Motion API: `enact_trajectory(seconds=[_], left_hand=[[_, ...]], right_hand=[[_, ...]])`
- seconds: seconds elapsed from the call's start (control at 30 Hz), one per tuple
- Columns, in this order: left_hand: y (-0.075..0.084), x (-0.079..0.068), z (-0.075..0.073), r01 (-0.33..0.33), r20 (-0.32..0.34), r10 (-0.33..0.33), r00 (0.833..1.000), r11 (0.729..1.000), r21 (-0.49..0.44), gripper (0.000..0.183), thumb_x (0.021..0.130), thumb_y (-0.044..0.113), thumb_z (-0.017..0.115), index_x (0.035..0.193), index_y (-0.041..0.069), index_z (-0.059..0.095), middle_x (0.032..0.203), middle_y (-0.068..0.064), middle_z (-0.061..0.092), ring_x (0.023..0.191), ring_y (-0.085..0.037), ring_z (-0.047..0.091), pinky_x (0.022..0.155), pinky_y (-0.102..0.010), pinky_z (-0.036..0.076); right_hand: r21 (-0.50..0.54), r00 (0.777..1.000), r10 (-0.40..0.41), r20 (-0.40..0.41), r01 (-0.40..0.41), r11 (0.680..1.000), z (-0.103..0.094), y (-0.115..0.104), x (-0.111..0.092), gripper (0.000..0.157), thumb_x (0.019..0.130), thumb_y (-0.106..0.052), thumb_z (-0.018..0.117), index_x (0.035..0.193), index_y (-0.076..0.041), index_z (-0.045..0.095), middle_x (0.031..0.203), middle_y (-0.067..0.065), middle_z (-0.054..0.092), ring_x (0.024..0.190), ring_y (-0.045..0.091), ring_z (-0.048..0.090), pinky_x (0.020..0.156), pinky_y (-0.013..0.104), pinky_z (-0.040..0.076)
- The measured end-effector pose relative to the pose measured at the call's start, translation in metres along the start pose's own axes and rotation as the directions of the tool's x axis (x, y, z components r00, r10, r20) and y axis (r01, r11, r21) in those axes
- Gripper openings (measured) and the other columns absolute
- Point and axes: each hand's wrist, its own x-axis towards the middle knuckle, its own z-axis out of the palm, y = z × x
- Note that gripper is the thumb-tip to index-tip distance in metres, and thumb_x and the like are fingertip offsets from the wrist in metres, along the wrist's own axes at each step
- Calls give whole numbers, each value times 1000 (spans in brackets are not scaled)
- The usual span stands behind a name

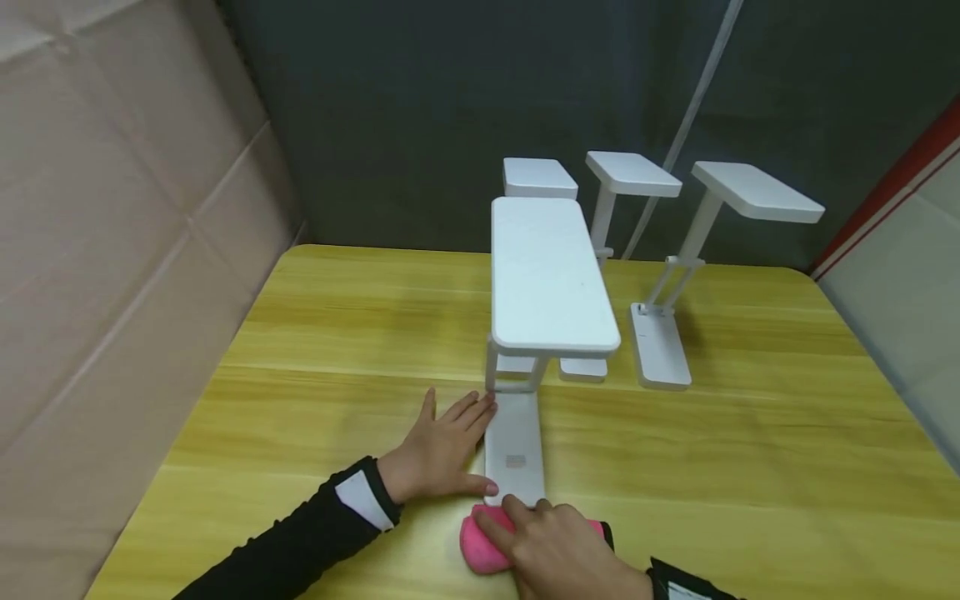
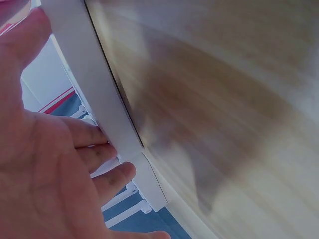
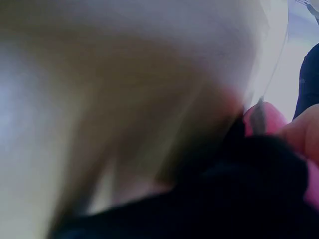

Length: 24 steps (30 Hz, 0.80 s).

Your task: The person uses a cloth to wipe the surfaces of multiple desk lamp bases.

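Note:
A white folding desk lamp (image 1: 553, 275) stands at the middle of the table, its flat head raised over a long base (image 1: 513, 433). My left hand (image 1: 437, 454) lies at the base's left side, fingers spread and fairly straight. Its thumb touches the near left corner, and the fingertips (image 2: 122, 174) meet the base's edge in the left wrist view. Just in front of the base, my right hand (image 1: 562, 552) grips a soft pink pad (image 1: 480, 546) with a black end. The right palm hides much of the pad.
Behind the lamp stand three more white lamps, one at the right (image 1: 757, 192), one in the middle (image 1: 633, 173) and one partly hidden (image 1: 540, 177). The yellow wood-grain table (image 1: 750, 475) ends at a dark curtain (image 1: 420, 125). Pale panels flank both sides.

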Motion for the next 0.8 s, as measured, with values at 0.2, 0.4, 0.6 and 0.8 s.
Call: enact_trajectory(seconds=[0.2, 0.4, 0.6, 0.8], left_hand=[[0, 1, 2, 7, 1, -7, 1000, 1000, -15, 97, 76, 74, 43, 142, 9, 15, 149, -5, 11, 135, -23, 11, 98, -68, 10], [-1, 0, 1, 0, -4, -1, 1000, 999, -45, 97, 76, 74, 44, 142, 9, 15, 149, -5, 11, 135, -23, 12, 98, -68, 9], [-1, 1, 3, -3, -3, 3, 1000, 999, -54, 98, 76, 75, 42, 142, 10, 13, 150, -4, 8, 135, -23, 10, 98, -68, 6], [-2, 1, 3, -15, -5, 14, 1000, 998, -68, 97, 76, 74, 42, 142, 9, 13, 150, -5, 8, 135, -24, 11, 97, -69, 6]], right_hand=[[24, 997, 67, 45, -68, 997, -3, 7, -14, 65, 79, -73, 40, 119, -22, 50, 83, -3, 50, 44, 13, 36, 35, 21, 25], [-2, 993, 101, 60, -101, 995, -7, 15, -29, 48, 70, -33, 64, 116, -23, 53, 85, -2, 51, 44, 13, 34, 34, 22, 23], [32, 982, 153, 114, -158, 987, -14, 20, -43, 49, 67, -23, 63, 115, -20, 55, 81, -3, 49, 43, 11, 32, 36, 21, 25], [28, 958, 183, 220, -194, 981, -32, 22, -43, 44, 70, -32, 67, 111, -19, 55, 77, -3, 48, 43, 10, 30, 37, 21, 27]])
